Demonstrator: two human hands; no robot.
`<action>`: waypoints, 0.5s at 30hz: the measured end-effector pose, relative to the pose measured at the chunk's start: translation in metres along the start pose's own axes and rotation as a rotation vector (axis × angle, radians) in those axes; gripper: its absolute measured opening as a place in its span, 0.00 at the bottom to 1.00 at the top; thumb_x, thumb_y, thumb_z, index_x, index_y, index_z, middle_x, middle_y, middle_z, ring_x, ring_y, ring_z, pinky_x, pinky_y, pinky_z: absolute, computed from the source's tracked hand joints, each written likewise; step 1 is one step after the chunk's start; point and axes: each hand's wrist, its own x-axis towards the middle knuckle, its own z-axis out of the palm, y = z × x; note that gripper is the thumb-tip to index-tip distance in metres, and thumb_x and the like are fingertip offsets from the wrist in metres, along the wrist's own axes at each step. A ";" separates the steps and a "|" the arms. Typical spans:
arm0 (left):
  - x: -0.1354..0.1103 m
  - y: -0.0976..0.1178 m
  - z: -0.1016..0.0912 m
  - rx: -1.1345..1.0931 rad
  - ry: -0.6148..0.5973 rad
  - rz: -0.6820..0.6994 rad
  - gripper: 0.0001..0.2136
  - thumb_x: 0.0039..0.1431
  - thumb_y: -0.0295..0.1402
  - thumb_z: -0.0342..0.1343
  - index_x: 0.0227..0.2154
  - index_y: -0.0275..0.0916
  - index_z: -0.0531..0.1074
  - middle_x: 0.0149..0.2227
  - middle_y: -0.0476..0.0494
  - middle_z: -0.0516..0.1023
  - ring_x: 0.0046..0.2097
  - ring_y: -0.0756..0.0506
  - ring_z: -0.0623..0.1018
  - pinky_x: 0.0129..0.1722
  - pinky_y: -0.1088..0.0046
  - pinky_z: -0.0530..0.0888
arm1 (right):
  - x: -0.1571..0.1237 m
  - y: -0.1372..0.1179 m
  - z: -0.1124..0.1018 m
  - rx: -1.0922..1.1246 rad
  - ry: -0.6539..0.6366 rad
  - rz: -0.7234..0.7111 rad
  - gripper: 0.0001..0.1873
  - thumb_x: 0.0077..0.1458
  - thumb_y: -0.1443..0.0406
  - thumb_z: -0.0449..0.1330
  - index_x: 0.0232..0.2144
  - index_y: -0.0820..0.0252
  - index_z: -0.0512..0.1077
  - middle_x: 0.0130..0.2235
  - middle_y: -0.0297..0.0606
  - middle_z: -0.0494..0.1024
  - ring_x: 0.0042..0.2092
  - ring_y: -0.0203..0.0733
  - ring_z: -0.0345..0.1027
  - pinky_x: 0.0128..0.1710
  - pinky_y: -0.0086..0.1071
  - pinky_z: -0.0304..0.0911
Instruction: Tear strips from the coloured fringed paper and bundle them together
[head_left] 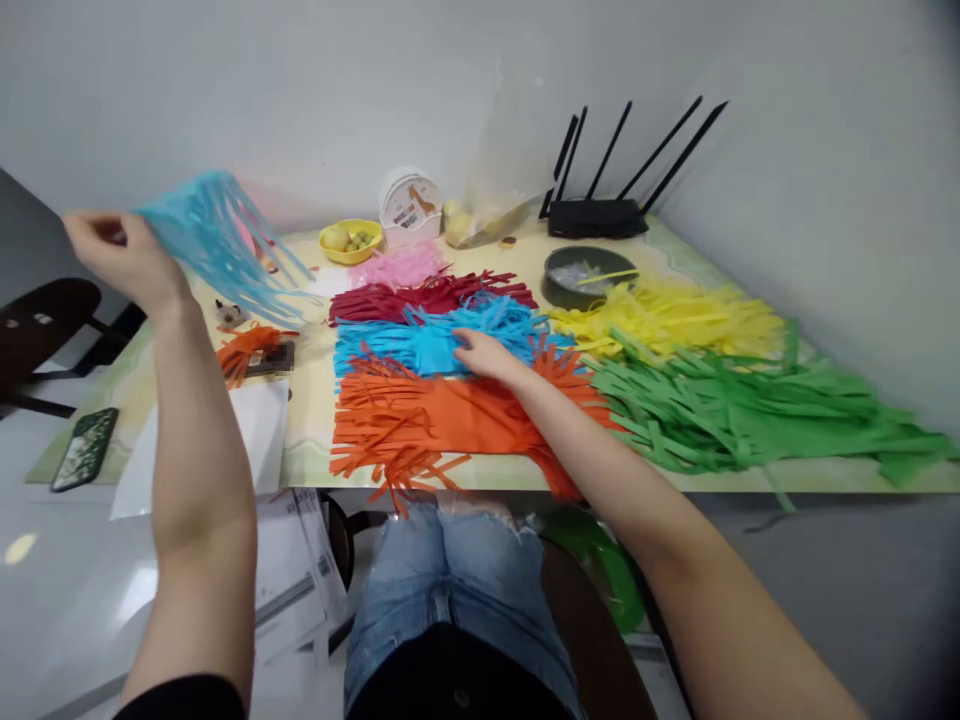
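My left hand (126,255) is raised at the left, its fingers closed on a light blue fringed paper sheet (199,220) whose cut strips trail to the right, smeared by motion. Resting on a stack of blue fringed paper (375,345) in the middle of the table, my right hand (486,355) has its thumb and fingers partly apart. Orange fringed paper (472,425) lies in front of that stack, dark red fringed paper (435,298) behind it. To the right are yellow fringed paper (697,320) and green fringed paper (765,410).
Along the back stand a yellow fruit bowl (352,256), a white giraffe-printed holder (411,215), a plastic bag (495,190), a dark round bowl (555,285) and a black router (596,218). Pink shreds (401,264) lie nearby. A phone (85,450) sits at the left edge beside white paper (259,425).
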 end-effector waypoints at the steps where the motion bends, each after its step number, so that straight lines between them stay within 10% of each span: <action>1: -0.009 0.009 -0.010 0.050 0.134 -0.010 0.12 0.70 0.37 0.41 0.38 0.43 0.70 0.37 0.47 0.77 0.54 0.43 0.74 0.52 0.56 0.68 | -0.006 -0.003 -0.006 0.008 -0.006 -0.019 0.23 0.58 0.71 0.53 0.54 0.73 0.75 0.55 0.54 0.79 0.55 0.51 0.75 0.55 0.35 0.67; 4: -0.049 0.047 -0.013 0.273 -0.011 0.034 0.08 0.60 0.33 0.52 0.40 0.39 0.73 0.40 0.42 0.80 0.46 0.40 0.78 0.45 0.59 0.72 | -0.036 -0.024 -0.022 0.028 0.039 -0.083 0.16 0.62 0.66 0.53 0.42 0.67 0.80 0.44 0.51 0.84 0.48 0.52 0.78 0.52 0.39 0.68; 10: -0.108 0.107 0.023 0.120 -0.428 0.287 0.08 0.56 0.27 0.52 0.37 0.37 0.73 0.33 0.41 0.78 0.36 0.41 0.77 0.35 0.66 0.69 | -0.077 -0.088 -0.018 0.306 0.481 -0.556 0.31 0.57 0.57 0.62 0.60 0.62 0.67 0.61 0.52 0.73 0.62 0.55 0.66 0.62 0.48 0.61; 15: -0.120 0.105 0.016 -0.159 -0.544 0.345 0.05 0.52 0.27 0.52 0.33 0.38 0.70 0.30 0.45 0.76 0.32 0.45 0.73 0.34 0.70 0.67 | -0.070 -0.086 -0.025 0.299 0.392 -0.487 0.13 0.54 0.69 0.58 0.42 0.61 0.76 0.42 0.44 0.82 0.46 0.50 0.73 0.49 0.41 0.66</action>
